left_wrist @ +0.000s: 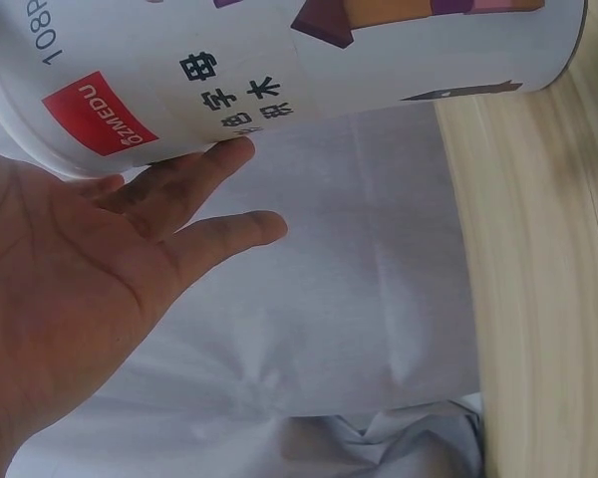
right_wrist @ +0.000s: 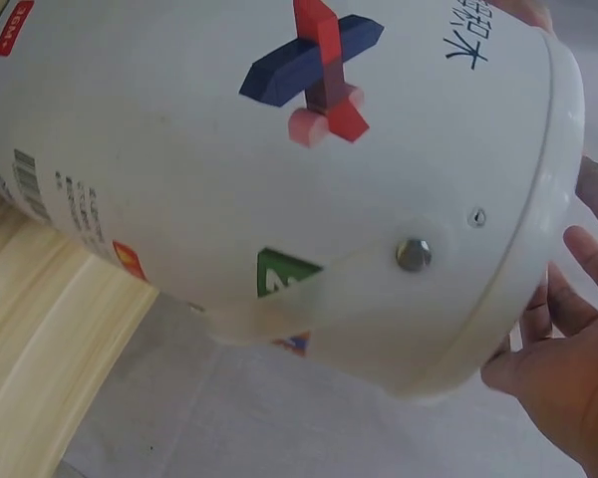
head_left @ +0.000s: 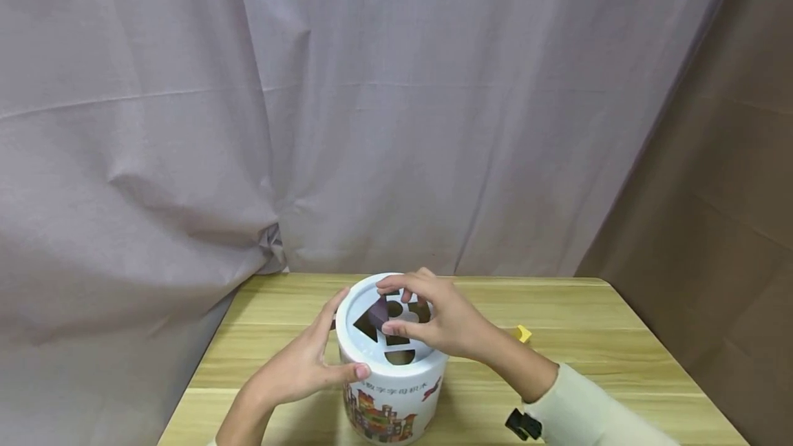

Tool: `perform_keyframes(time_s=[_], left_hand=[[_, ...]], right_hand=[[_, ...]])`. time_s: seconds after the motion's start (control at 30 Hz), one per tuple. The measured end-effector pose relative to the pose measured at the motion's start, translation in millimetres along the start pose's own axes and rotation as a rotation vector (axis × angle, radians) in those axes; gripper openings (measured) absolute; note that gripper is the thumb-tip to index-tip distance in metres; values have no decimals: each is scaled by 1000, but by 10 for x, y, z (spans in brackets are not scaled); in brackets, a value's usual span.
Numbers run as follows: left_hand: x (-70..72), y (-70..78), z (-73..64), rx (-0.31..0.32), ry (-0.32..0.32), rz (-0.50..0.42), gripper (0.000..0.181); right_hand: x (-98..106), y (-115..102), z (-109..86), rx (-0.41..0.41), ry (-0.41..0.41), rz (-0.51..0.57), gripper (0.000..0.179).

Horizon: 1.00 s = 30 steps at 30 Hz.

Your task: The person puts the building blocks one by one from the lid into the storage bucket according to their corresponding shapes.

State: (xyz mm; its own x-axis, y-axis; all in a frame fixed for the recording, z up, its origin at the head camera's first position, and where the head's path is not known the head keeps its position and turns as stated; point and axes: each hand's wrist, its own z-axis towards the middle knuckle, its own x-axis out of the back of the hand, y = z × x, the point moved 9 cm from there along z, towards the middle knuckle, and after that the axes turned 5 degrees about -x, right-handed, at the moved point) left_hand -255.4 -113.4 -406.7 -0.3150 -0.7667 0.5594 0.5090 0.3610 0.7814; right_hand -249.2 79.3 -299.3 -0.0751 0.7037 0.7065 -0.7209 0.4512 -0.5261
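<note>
A sleeve (head_left: pixel 595 408) lies nearest, hands beyond: right (head_left: pixel 440 316) pinching a block (head_left: pixel 378 313) over the bucket (head_left: pixel 393 399), left (head_left: pixel 305 365) splayed against it.

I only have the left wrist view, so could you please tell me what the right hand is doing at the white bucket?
Observer: In the head view, the right hand pinches a purple block over the white bucket, at the lid's triangular opening.
Operator: Thank you; may I ask whether another piece lies on the table?
Observer: Yes, the head view shows a small yellow piece on the table.
Operator: Could you kindly check the bucket's side for any metal fitting?
Observer: The right wrist view shows a round metal stud there.
</note>
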Motion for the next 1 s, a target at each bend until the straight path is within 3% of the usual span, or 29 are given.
perform_keyframes(time_s=[0.6,0.77,1.0], left_hand=[[-12,-23,-23,6,9,5,125],[-5,2,-12,-11,16,10,126],[22,14,-13,-16,19,23,129]], right_hand=[[-203,13,29,-80,-25,-80,59],[-68,66,-14,-99,16,-150,70],[283,273,-163,-170,104,-193,63]])
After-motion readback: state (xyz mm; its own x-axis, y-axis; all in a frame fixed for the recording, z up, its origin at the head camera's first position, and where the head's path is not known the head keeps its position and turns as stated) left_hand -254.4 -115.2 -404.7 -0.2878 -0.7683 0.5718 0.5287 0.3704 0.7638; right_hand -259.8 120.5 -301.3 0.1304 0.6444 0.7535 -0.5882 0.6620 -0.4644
